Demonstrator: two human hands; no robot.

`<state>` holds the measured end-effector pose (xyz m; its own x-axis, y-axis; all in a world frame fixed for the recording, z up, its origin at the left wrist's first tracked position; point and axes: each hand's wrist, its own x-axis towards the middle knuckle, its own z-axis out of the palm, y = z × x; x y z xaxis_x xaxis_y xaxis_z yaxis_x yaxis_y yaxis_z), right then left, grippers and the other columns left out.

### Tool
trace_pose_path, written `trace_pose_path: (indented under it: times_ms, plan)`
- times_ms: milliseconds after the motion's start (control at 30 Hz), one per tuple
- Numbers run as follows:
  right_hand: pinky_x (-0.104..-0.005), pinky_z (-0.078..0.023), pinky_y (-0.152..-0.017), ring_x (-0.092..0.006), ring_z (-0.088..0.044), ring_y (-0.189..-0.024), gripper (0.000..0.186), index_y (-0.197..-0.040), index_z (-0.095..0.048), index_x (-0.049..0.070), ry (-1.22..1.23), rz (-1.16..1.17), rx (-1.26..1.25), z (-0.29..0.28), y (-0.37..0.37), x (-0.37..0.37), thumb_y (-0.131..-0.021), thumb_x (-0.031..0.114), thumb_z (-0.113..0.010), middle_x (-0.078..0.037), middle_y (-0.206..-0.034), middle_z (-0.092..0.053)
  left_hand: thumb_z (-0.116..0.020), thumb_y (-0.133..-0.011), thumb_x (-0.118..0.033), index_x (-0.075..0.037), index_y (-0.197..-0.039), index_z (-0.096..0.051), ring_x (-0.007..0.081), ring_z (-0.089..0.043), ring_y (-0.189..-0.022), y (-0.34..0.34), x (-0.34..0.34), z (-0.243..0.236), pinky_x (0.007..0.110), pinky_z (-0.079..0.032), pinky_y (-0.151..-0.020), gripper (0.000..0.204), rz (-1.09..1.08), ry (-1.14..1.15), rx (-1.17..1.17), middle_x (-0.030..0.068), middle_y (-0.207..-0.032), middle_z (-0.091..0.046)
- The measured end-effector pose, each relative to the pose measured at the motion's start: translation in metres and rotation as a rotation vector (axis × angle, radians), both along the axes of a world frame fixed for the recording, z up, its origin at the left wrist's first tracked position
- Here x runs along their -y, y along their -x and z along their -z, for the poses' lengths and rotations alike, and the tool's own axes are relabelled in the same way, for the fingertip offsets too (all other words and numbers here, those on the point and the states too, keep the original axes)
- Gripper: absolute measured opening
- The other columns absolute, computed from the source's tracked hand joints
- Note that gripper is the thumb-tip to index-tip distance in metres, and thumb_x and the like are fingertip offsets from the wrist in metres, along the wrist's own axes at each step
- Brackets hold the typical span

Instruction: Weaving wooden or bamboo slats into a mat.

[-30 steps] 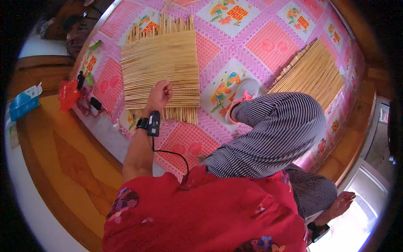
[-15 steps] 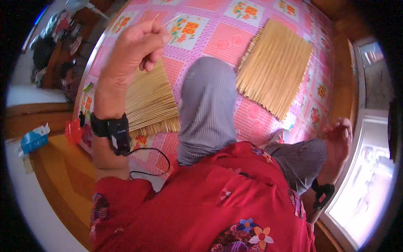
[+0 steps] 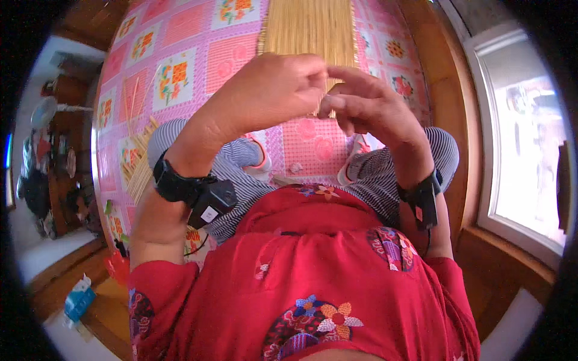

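Note:
My left hand and my right hand meet fingertip to fingertip in front of my chest. The left fingers are pressed together in a pinch; whatever is between them is hidden. On the right, the fingers are bent toward the thumb, and I cannot make out what they hold. Behind and just beyond the hands lies a flat straw-coloured mat of thin parallel sticks, partly covered by them. To the left, a second stick mat shows beside my knee, mostly hidden by my leg and arm.
A pink patterned cloth covers the surface I sit on. Thin loose strands lie on it at the left. A blue-and-white packet and a red plastic item are at the lower left. A bright window stands at the right.
My view has turned right. My left hand, raised with a thin strand at its fingers, has come to the middle. The right hand has risen from beside my knee to meet it.

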<state>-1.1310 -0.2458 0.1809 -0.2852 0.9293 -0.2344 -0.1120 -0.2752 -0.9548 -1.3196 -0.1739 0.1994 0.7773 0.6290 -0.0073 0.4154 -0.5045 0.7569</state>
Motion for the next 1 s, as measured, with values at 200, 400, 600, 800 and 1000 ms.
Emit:
trace_pose_path:
  times_ms: [200,400,600,800,1000]
  plan:
    - [-0.0171,-0.028,-0.044,-0.0015,-0.038,-0.05,0.019,-0.086,-0.062,0.005,-0.064,0.141,0.246,0.053,-0.025,-0.009,-0.082,0.024,-0.062,0.006,-0.059,-0.046,-0.057,-0.081,-0.014,-0.003,-0.086,-0.058,0.0046,-0.049,-0.056,-0.017,-0.022,0.043,0.02,-0.04,-0.051,0.012,0.055,0.208,0.013,-0.0012,-0.062,-0.053]
    - [-0.0169,-0.029,-0.044,-0.0011,-0.037,-0.05,0.019,-0.084,-0.062,0.006,0.038,0.21,0.205,0.063,-0.03,-0.007,-0.081,0.024,-0.063,0.007,-0.057,-0.044,-0.057,-0.084,-0.014,-0.003,-0.091,-0.058,0.0059,-0.052,-0.065,-0.001,-0.041,0.078,0.02,-0.044,-0.06,0.014,-0.19,0.461,0.112,-0.0007,-0.074,-0.056]
    - [-0.02,-0.038,-0.048,-0.0044,-0.048,-0.055,0.019,-0.083,-0.063,0.005,-0.052,0.18,0.341,0.072,-0.03,-0.011,-0.082,0.024,-0.062,0.003,-0.061,-0.053,-0.061,-0.082,-0.019,-0.002,-0.086,-0.06,0.0062,-0.053,-0.063,-0.032,-0.014,0.088,0.021,-0.044,-0.058,0.017,-0.279,0.526,0.325,-0.0013,-0.069,-0.057]
    - [-0.0216,-0.041,-0.05,-0.0061,-0.05,-0.056,0.018,-0.084,-0.062,0.002,-0.068,0.159,0.375,0.064,-0.023,-0.015,-0.082,0.02,-0.06,0.001,-0.063,-0.055,-0.06,-0.083,-0.019,-0.002,-0.079,-0.059,0.0057,-0.05,-0.062,-0.029,-0.016,0.087,0.021,-0.042,-0.057,0.018,-0.118,0.477,0.133,-0.0015,-0.065,-0.055]
    - [-0.022,-0.042,-0.05,-0.0072,-0.05,-0.057,0.019,-0.083,-0.061,0.001,-0.142,0.159,0.45,0.07,-0.022,-0.018,-0.083,0.02,-0.059,0.001,-0.064,-0.055,-0.059,-0.083,-0.018,-0.002,-0.079,-0.059,0.0061,-0.051,-0.062,-0.013,-0.025,0.093,0.02,-0.042,-0.057,0.016,-0.222,0.55,0.21,-0.0003,-0.065,-0.055]
